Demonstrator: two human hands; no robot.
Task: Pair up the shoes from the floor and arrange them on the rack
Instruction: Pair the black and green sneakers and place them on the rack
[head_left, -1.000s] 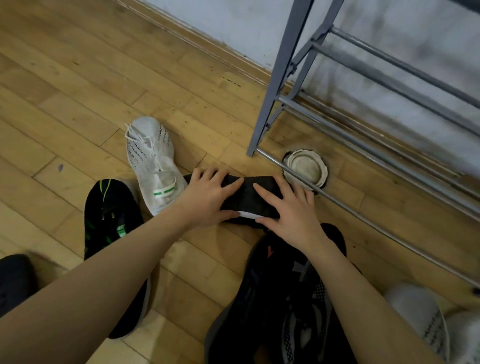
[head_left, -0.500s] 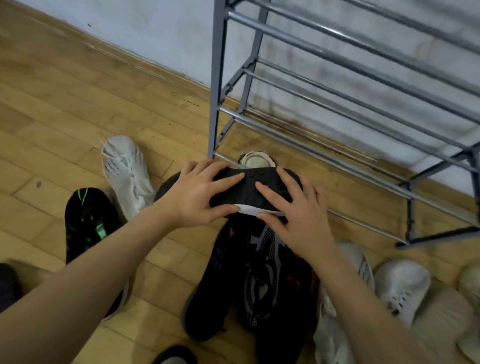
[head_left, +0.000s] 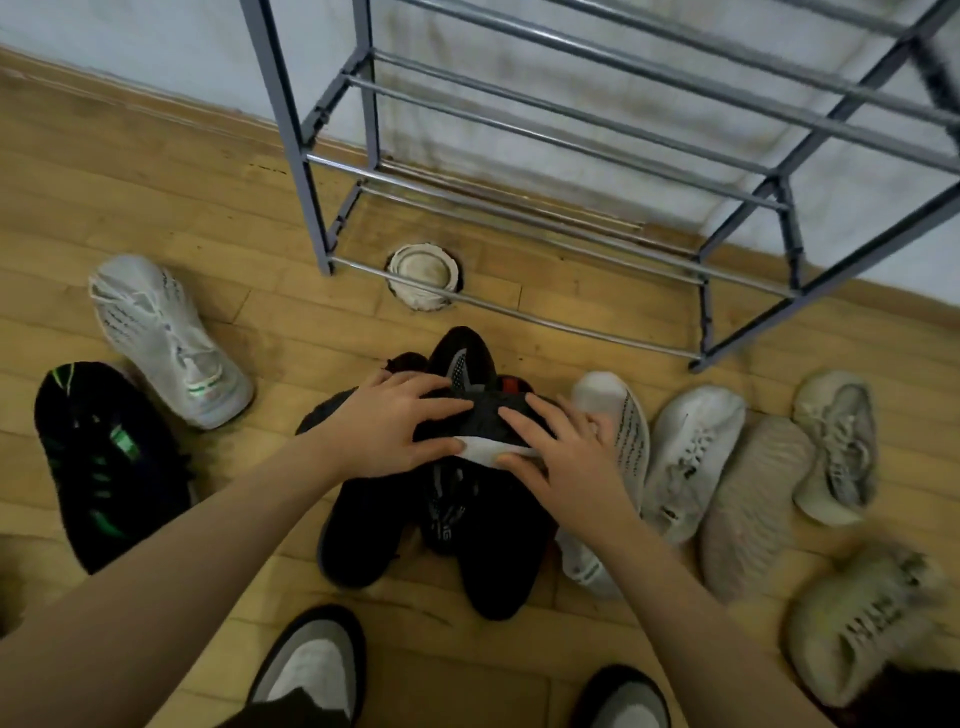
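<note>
A black shoe with a pale sole edge (head_left: 483, 415) sits between both my hands, just above a pile of black shoes (head_left: 374, 519). My left hand (head_left: 384, 421) grips its left end, fingers over the top and thumb below. My right hand (head_left: 566, 452) grips the right end the same way. The grey metal rack (head_left: 519, 312) stands against the wall beyond, and the tiers I can see are bare. A white shoe (head_left: 166, 343) and a black-and-green shoe (head_left: 104, 462) lie on the floor to the left.
Several white and beige shoes (head_left: 691, 457) lie in a row to the right of the pile. A round white floor fitting (head_left: 423, 275) sits under the rack's front rail. My own two shoes (head_left: 311, 670) show at the bottom edge.
Both hands kept hold of the black shoe and carried it away from the white shoe, to above the black pile. The view swung right, bringing more of the rack and the right-hand shoes into sight.
</note>
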